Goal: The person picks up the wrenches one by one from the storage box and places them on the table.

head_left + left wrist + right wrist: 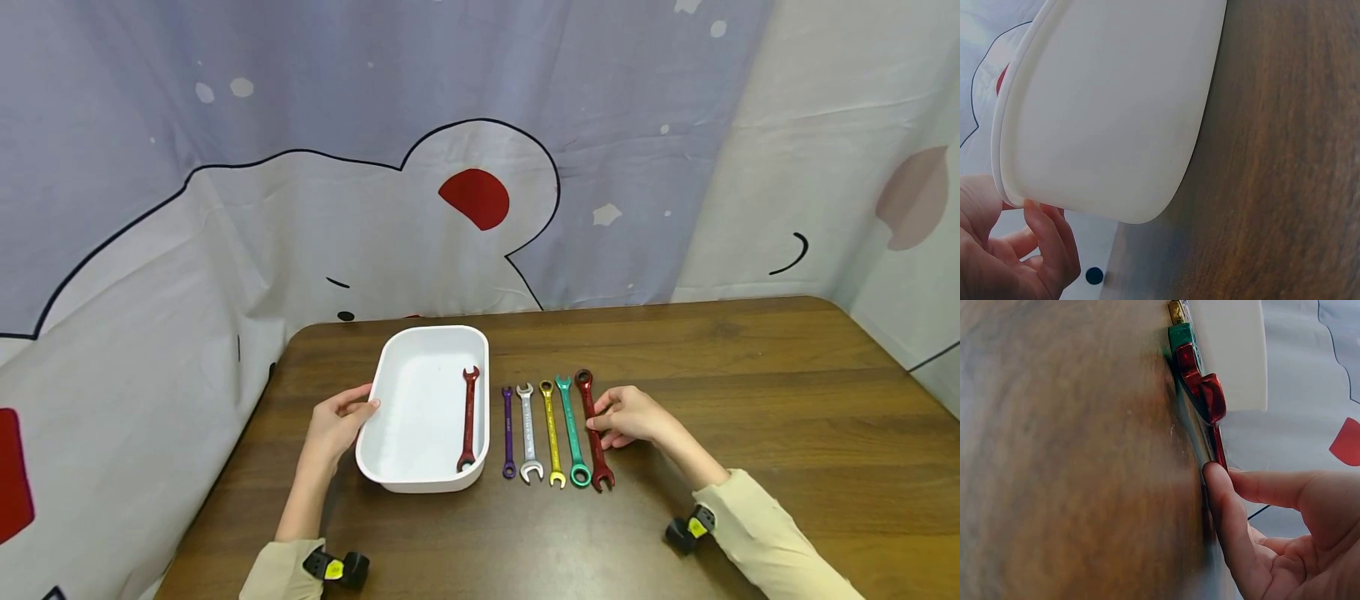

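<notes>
My left hand (335,427) pinches the left rim of a white plastic tray (411,479), with the thumb over the edge. In the left wrist view, the fingers (1054,244) curl beneath the rim. Inside the tray, along its right side, lies a small red wrench (469,417). To its right is a row of wrenches: purple (508,433), silver (528,429), yellow (551,429), green (572,429) and a larger dark red wrench (592,417). My right hand (633,417) pinches this larger red wrench at its shaft; the wrench still lies beside the green one.
The brown wooden table (750,400) extends right of the wrenches and toward the front. Behind it hangs a printed curtain (315,233), close to the table's back edge. A small black camera (681,535) is strapped on each wrist.
</notes>
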{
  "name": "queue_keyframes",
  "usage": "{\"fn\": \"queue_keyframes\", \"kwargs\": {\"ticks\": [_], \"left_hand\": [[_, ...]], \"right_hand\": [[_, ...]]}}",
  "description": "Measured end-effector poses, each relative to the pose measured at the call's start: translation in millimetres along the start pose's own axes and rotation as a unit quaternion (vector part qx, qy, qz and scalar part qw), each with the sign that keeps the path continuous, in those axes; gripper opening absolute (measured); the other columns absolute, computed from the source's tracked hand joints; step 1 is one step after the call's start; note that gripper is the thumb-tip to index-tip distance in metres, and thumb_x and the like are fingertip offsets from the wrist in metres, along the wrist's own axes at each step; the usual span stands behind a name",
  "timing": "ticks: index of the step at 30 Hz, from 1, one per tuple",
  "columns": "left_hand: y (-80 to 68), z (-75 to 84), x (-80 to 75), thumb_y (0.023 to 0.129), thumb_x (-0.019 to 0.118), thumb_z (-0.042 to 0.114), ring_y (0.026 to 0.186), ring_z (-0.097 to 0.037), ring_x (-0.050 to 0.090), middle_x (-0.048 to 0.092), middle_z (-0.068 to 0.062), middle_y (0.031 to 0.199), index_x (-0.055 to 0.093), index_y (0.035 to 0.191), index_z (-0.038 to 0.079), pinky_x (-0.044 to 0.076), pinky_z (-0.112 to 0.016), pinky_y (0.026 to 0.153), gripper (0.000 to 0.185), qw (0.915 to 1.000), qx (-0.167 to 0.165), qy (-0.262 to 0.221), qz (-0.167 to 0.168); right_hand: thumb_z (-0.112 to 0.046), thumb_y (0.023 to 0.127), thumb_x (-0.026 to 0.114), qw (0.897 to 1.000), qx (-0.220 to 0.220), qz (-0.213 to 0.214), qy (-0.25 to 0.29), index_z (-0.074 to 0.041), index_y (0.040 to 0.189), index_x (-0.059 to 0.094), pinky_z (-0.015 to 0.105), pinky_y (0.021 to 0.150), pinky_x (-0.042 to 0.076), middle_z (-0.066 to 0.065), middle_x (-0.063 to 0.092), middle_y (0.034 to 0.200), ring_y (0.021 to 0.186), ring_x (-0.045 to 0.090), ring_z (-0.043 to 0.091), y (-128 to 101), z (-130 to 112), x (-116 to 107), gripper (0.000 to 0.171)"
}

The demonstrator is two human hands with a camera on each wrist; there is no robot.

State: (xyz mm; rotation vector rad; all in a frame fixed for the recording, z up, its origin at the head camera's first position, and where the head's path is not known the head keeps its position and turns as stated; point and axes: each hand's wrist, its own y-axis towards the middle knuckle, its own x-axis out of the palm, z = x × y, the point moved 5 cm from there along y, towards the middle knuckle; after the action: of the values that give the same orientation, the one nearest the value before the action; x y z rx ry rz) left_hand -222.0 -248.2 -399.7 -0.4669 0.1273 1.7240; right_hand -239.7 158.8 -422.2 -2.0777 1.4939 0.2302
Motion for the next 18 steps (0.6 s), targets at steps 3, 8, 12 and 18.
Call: {"fn": "queue_keyframes", "kwargs": {"ticks": [3,8,12,18], "left_hand": [[0.2,-0.1,0.0,0.092,0.065,0.018,0.079,-0.006,0.059,0.068,-0.017,0.107,0.056,0.131,0.0,0.049,-0.021,0.065,0.044,1.0,0.0,0.0,-0.001],[0.2,0.0,0.0,0.092,0.064,0.019,0.081,-0.007,0.06,0.068,-0.015,0.108,0.056,0.132,0.002,0.05,-0.022,0.065,0.044,1.0,-0.002,0.003,-0.003],[-0.1,0.1,0.2,0.092,0.064,0.02,0.081,-0.008,0.06,0.067,-0.017,0.109,0.056,0.132,0.002,0.049,-0.022,0.065,0.044,1.0,-0.001,0.001,-0.003],[-0.8,0.3,0.0,0.092,0.065,0.019,0.079,-0.007,0.06,0.067,-0.019,0.11,0.056,0.131,0.001,0.049,-0.021,0.064,0.044,1.0,-0.001,-0.002,-0.001]], "right_hand": [[-0.01,0.087,0.068,1.0,0.004,0.0,0.002,0.006,0.104,0.053,0.023,0.052,0.052,0.002,0.067,0.07,0.056,0.065,0.01,0.1,-0.5,-0.3,0.027],[-0.009,0.086,0.068,1.0,0.008,-0.001,0.003,0.007,0.109,0.05,0.024,0.052,0.053,0.005,0.067,0.072,0.056,0.066,0.012,0.4,-0.2,-0.8,0.033],[-0.009,0.086,0.069,1.0,0.009,0.001,-0.002,0.007,0.111,0.049,0.024,0.052,0.052,0.006,0.067,0.072,0.056,0.066,0.011,0.6,0.3,-1.9,0.036],[-0.007,0.085,0.068,1.0,0.004,0.006,-0.009,0.008,0.111,0.05,0.024,0.053,0.052,0.006,0.065,0.07,0.056,0.065,0.01,2.3,0.4,-2.7,0.035]]}}
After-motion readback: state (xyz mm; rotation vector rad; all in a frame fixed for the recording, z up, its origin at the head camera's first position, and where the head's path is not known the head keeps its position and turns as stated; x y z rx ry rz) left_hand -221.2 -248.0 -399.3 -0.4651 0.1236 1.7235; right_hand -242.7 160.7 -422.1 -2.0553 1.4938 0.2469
